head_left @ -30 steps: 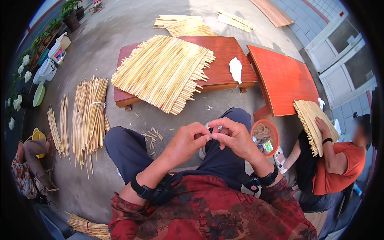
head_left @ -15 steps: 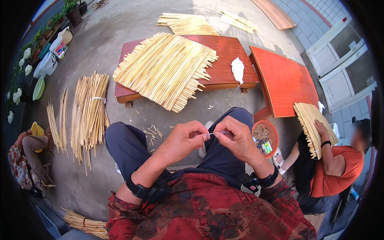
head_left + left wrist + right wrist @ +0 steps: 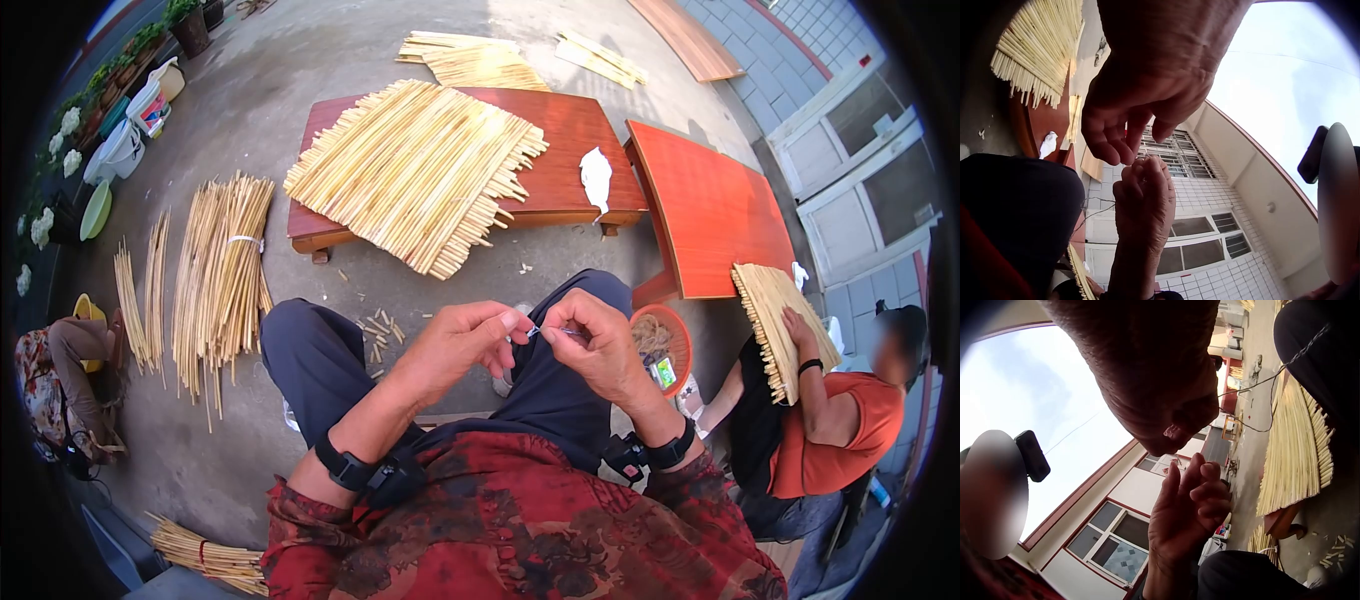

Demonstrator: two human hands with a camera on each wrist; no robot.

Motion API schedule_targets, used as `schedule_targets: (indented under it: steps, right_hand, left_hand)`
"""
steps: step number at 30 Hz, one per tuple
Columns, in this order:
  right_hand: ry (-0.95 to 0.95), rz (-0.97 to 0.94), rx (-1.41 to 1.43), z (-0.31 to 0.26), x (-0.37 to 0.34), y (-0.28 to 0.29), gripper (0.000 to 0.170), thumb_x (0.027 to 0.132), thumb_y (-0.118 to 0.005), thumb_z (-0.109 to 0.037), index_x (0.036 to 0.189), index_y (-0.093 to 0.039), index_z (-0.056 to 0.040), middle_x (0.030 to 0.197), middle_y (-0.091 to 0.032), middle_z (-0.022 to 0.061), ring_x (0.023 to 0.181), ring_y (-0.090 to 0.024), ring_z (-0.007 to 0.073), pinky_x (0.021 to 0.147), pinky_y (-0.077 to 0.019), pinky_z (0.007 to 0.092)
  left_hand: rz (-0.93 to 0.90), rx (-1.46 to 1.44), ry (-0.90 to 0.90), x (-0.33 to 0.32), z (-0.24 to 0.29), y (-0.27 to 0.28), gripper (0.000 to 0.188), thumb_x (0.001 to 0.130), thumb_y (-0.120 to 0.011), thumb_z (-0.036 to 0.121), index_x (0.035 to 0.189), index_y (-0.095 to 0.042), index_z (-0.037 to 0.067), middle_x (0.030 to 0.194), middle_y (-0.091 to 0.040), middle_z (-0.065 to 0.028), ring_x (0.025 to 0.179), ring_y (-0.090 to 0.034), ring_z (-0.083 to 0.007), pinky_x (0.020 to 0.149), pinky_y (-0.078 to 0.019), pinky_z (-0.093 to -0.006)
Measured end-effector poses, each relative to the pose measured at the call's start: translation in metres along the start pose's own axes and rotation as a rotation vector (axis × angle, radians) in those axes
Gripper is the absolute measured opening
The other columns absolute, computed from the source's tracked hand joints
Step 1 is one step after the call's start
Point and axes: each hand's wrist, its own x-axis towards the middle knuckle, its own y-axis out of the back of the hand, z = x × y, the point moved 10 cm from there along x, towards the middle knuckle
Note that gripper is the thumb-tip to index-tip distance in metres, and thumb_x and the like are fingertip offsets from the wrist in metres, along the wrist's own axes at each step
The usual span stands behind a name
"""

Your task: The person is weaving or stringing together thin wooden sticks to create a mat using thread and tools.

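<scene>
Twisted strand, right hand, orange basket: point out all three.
Twisted strand (image 3: 1304,350), right wrist view: on its twined stretch.
Right hand (image 3: 602,345), head view: on the back of the hand.
Orange basket (image 3: 683,345), head view: on its right wall.

Past the near edge of the reddish-brown tabletop (image 3: 565,132), smooth wood with a glossy finish, juts a mat (image 3: 415,175) of dry stalks, ribbed and faintly shiny; by the right edge, a crumpled white scrap (image 3: 596,178) looks thin and matt, paper or plastic, hard to tell. The orange-red table (image 3: 710,205) is smooth and polished, the basket (image 3: 689,350) plastic. The twisted strand (image 3: 1307,347) looks uneven, either wire or cord. Trousers (image 3: 312,350) are matt cloth, the shirt (image 3: 500,520) printed cloth, the floor (image 3: 245,110) dull concrete
</scene>
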Motion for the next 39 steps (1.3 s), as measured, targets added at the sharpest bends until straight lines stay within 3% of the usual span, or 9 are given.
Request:
schedule_targets:
  steps: [9,11,15,19,22,24,27,31,39]
  right_hand:
    - [-0.002,-0.035,0.012,0.004,-0.001,-0.001,0.005,0.077,-0.058,-0.003,0.08,-0.054,-0.0032,0.074,-0.045,-0.0016,0.062,-0.039,0.0042,0.054,-0.0317,0.0182]
    - [0.007,-0.013,0.009,0.004,0.001,0.002,0.007,0.076,-0.06,-0.006,0.08,-0.055,-0.0035,0.071,-0.048,0.0026,0.058,-0.046,0.0088,0.052,-0.0363,0.0219]
    - [0.037,-0.035,0.002,0.001,0.001,0.003,0.007,0.076,-0.06,-0.006,0.081,-0.055,-0.0035,0.072,-0.048,0.0028,0.059,-0.047,0.0095,0.053,-0.037,0.0221]
    - [0.131,-0.04,-0.078,-0.004,0.001,0.002,0.009,0.076,-0.061,-0.006,0.084,-0.056,-0.0043,0.074,-0.05,0.0053,0.062,-0.051,0.0159,0.056,-0.0405,0.0257]
    - [0.172,-0.061,-0.171,-0.017,0.001,-0.002,0.013,0.075,-0.061,-0.006,0.087,-0.057,-0.0055,0.075,-0.051,0.0074,0.065,-0.054,0.0211,0.057,-0.0424,0.0286]
    - [0.166,-0.087,-0.211,-0.016,0.0,-0.006,0.015,0.074,-0.062,-0.006,0.088,-0.057,-0.0061,0.075,-0.051,0.0083,0.066,-0.055,0.0234,0.058,-0.0432,0.0299]
    - [0.203,-0.099,-0.207,-0.009,-0.001,-0.01,0.017,0.072,-0.063,-0.006,0.089,-0.059,-0.0069,0.075,-0.052,0.0084,0.067,-0.056,0.0245,0.058,-0.0435,0.0307]
    - [0.272,-0.114,-0.244,-0.01,-0.002,-0.013,0.014,0.071,-0.063,-0.006,0.085,-0.059,-0.0065,0.074,-0.052,0.0083,0.066,-0.056,0.0252,0.057,-0.0439,0.0314]
    - [0.242,-0.083,-0.189,-0.014,-0.001,-0.011,0.012,0.073,-0.062,-0.007,0.083,-0.057,-0.0054,0.074,-0.051,0.0092,0.065,-0.055,0.0261,0.056,-0.0437,0.0321]
  left_hand:
    - [-0.006,0.057,-0.027,0.004,0.004,-0.008,0.015,0.082,-0.059,0.016,0.084,-0.061,0.001,0.072,-0.057,-0.0012,0.059,-0.05,-0.0058,0.051,-0.0409,-0.0199]
    - [-0.008,0.064,-0.019,0.005,0.0,-0.006,0.013,0.081,-0.06,0.014,0.083,-0.061,0.001,0.072,-0.057,-0.0012,0.058,-0.05,-0.0057,0.05,-0.0406,-0.0197]
    - [0.023,0.138,-0.026,0.003,0.002,-0.003,0.008,0.079,-0.061,0.01,0.081,-0.061,0.002,0.07,-0.056,-0.0004,0.057,-0.049,-0.005,0.049,-0.0392,-0.019]
    - [0.021,0.241,-0.023,-0.001,0.008,-0.003,0.008,0.079,-0.062,0.01,0.08,-0.06,0.003,0.068,-0.054,0.0005,0.056,-0.047,-0.0043,0.049,-0.0379,-0.0187]
    - [0.092,0.47,-0.129,-0.004,0.017,0.001,0.007,0.079,-0.061,0.009,0.077,-0.059,0.003,0.068,-0.051,0.0018,0.058,-0.047,-0.004,0.05,-0.0379,-0.0192]
    - [0.107,0.69,-0.3,-0.007,0.03,-0.006,0.008,0.078,-0.062,0.007,0.075,-0.057,0.001,0.068,-0.049,0.0016,0.061,-0.048,-0.0045,0.052,-0.0389,-0.0201]
    - [0.092,0.929,-0.33,-0.011,0.036,-0.016,0.007,0.077,-0.061,0.005,0.075,-0.057,0.0,0.069,-0.048,0.0007,0.062,-0.048,-0.005,0.054,-0.0395,-0.0207]
    - [0.133,0.937,-0.337,-0.013,0.039,-0.015,0.006,0.076,-0.061,0.004,0.076,-0.057,0.0,0.069,-0.049,-0.0002,0.061,-0.048,-0.0054,0.054,-0.0392,-0.0208]
    - [0.164,0.559,-0.177,-0.01,0.026,0.001,0.007,0.076,-0.062,0.007,0.078,-0.058,0.001,0.066,-0.049,0.0003,0.058,-0.044,-0.0056,0.052,-0.037,-0.0225]
